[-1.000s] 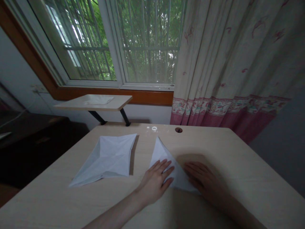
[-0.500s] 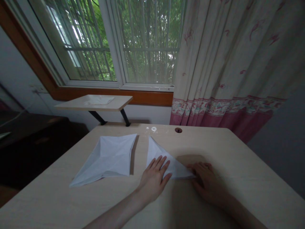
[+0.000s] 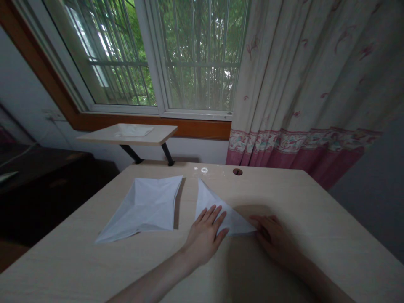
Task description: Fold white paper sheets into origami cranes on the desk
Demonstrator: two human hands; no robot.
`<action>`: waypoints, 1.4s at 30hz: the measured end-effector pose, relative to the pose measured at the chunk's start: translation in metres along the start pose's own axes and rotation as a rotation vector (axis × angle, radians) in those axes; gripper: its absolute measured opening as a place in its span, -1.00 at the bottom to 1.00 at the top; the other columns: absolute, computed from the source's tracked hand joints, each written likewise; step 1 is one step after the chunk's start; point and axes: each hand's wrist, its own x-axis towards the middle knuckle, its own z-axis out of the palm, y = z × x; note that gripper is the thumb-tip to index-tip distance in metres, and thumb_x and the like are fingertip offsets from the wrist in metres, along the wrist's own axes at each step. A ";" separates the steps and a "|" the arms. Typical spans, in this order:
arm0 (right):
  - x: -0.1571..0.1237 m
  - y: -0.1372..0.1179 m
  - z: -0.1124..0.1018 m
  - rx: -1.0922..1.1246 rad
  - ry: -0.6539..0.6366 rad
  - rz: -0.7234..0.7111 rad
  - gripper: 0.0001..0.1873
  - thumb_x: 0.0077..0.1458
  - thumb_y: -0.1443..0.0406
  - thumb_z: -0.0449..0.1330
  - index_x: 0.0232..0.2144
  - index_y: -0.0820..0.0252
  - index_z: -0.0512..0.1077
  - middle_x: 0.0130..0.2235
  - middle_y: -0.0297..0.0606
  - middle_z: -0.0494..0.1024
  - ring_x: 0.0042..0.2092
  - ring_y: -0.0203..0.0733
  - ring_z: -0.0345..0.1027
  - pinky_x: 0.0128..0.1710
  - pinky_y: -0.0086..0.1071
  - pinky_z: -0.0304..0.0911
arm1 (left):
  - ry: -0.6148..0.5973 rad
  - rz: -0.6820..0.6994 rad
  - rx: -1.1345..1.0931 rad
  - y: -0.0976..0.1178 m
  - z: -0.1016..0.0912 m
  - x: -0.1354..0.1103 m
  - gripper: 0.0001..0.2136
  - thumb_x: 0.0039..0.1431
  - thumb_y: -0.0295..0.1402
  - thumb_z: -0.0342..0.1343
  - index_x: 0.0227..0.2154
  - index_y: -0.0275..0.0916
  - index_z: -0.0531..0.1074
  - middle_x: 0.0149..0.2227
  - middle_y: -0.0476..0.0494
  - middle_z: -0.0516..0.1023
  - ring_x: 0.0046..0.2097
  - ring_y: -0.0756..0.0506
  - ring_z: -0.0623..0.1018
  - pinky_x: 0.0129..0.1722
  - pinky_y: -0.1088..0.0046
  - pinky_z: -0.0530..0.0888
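Note:
A white sheet of paper folded into a triangle (image 3: 235, 221) lies on the table, one point toward the window and another toward the right. My left hand (image 3: 206, 231) rests flat on its lower left part, fingers spread, covering that corner. At the triangle's right tip is my right hand (image 3: 277, 240), its fingers curled around the corner with the thumb low and the index finger above. Shadow hides part of that grip. To the left, a second folded white paper (image 3: 153, 204) stands slightly raised from the tabletop, with creases and a long point toward the lower left.
The pale wooden table (image 3: 318, 219) has a round cable hole (image 3: 237, 172) near its back edge. A small raised shelf (image 3: 160, 134) on black legs stands at the back left, with a white item (image 3: 135, 130) on it. Behind are a barred window and a floral curtain (image 3: 284, 105).
The view has shifted slightly. My right fingers have slid a little off the triangle's right tip, showing more of it; my left hand keeps its place on the paper.

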 end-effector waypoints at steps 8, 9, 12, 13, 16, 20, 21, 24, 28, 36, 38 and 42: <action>0.001 0.003 0.001 -0.016 0.093 -0.024 -0.53 0.10 0.39 0.02 0.07 0.16 0.35 -0.34 -0.24 0.52 -0.29 -0.08 0.40 -0.19 -0.15 0.31 | 0.000 0.000 -0.014 -0.001 0.000 0.000 -0.57 0.39 -0.15 -0.04 0.23 -0.18 0.27 0.30 -0.22 0.25 0.31 -0.26 0.26 0.25 0.03 0.29; 0.000 0.004 0.001 -0.020 0.100 -0.033 -0.54 0.09 0.40 0.02 0.07 0.16 0.35 -0.33 -0.23 0.52 -0.29 -0.08 0.40 -0.20 -0.15 0.31 | -0.002 -0.001 -0.016 -0.001 0.001 0.000 -0.57 0.38 -0.16 -0.04 0.23 -0.19 0.27 0.30 -0.23 0.25 0.31 -0.26 0.26 0.26 0.03 0.28; -0.003 0.006 -0.002 -0.024 0.098 -0.090 -0.57 0.13 0.38 0.02 0.06 0.14 0.36 -0.28 -0.21 0.54 -0.25 -0.07 0.42 -0.17 -0.13 0.32 | 0.001 0.000 -0.017 -0.001 0.002 0.000 -0.57 0.38 -0.16 -0.03 0.23 -0.18 0.26 0.30 -0.22 0.25 0.31 -0.25 0.26 0.26 0.04 0.27; -0.004 0.007 -0.003 -0.026 0.091 -0.124 -0.58 0.15 0.37 0.02 0.06 0.12 0.36 -0.23 -0.19 0.55 -0.21 -0.06 0.42 -0.13 -0.12 0.32 | 0.000 0.000 -0.015 -0.001 0.002 0.000 -0.57 0.38 -0.16 -0.03 0.23 -0.18 0.26 0.30 -0.22 0.25 0.31 -0.25 0.25 0.27 0.04 0.27; -0.004 0.008 -0.007 -0.037 0.069 -0.202 -0.60 0.23 0.33 0.01 0.10 0.06 0.36 -0.07 -0.14 0.53 -0.05 -0.03 0.40 -0.03 -0.08 0.31 | -0.017 -0.004 -0.006 -0.001 0.002 0.000 -0.56 0.37 -0.17 -0.02 0.24 -0.18 0.25 0.31 -0.21 0.24 0.32 -0.25 0.25 0.27 0.04 0.27; 0.001 0.008 -0.005 -0.085 -0.012 -0.203 -0.60 0.32 0.22 0.02 0.17 -0.04 0.34 0.12 -0.18 0.47 0.10 -0.01 0.32 0.08 -0.02 0.27 | -0.023 -0.003 -0.004 -0.001 0.002 0.000 -0.56 0.37 -0.18 -0.01 0.24 -0.20 0.25 0.31 -0.22 0.24 0.31 -0.26 0.25 0.27 0.04 0.27; 0.002 0.008 -0.004 -0.100 -0.027 -0.199 -0.60 0.33 0.20 0.02 0.19 -0.05 0.34 0.17 -0.21 0.43 0.15 0.00 0.28 0.12 0.01 0.24 | -0.020 -0.002 -0.008 -0.001 0.002 0.000 -0.56 0.37 -0.18 -0.01 0.24 -0.19 0.25 0.31 -0.22 0.24 0.31 -0.26 0.25 0.27 0.04 0.27; 0.004 0.010 0.001 -0.133 -0.033 -0.178 -0.62 0.35 0.16 0.00 0.15 -0.06 0.39 0.24 -0.27 0.36 0.21 0.02 0.22 0.16 0.04 0.21 | -0.015 0.000 -0.023 -0.001 0.002 0.000 -0.56 0.36 -0.19 0.00 0.24 -0.19 0.25 0.31 -0.22 0.23 0.32 -0.26 0.24 0.27 0.05 0.27; 0.005 0.016 -0.001 -0.183 -0.043 -0.200 -0.67 0.35 0.18 0.02 0.06 -0.11 0.48 0.23 -0.31 0.38 0.21 0.03 0.25 0.15 0.06 0.22 | -0.014 -0.003 -0.031 -0.001 0.001 0.000 -0.56 0.37 -0.19 -0.01 0.24 -0.19 0.25 0.31 -0.21 0.23 0.32 -0.25 0.23 0.27 0.05 0.26; 0.006 0.017 -0.022 -0.245 -0.140 -0.345 -0.69 0.30 0.19 0.13 0.06 -0.06 0.48 0.24 -0.33 0.36 0.27 0.05 0.18 0.18 0.02 0.22 | -0.014 -0.011 -0.014 0.000 0.003 -0.001 -0.56 0.36 -0.19 0.00 0.24 -0.17 0.25 0.32 -0.20 0.22 0.32 -0.25 0.23 0.27 0.06 0.26; 0.004 0.015 -0.026 -0.228 -0.137 -0.361 -0.68 0.30 0.23 0.12 0.08 -0.09 0.46 0.23 -0.36 0.38 0.26 0.02 0.20 0.17 0.00 0.25 | -0.003 -0.005 -0.017 -0.001 0.004 -0.001 -0.56 0.36 -0.19 0.00 0.24 -0.17 0.25 0.31 -0.20 0.23 0.33 -0.26 0.23 0.27 0.05 0.26; 0.001 0.012 -0.030 -0.182 -0.088 -0.400 -0.71 0.29 0.29 0.11 0.00 -0.05 0.52 0.13 -0.34 0.49 0.19 0.00 0.31 0.11 -0.04 0.33 | -0.006 -0.007 -0.026 -0.002 0.004 -0.001 -0.58 0.36 -0.25 -0.02 0.24 -0.19 0.26 0.31 -0.21 0.23 0.32 -0.26 0.23 0.27 0.04 0.25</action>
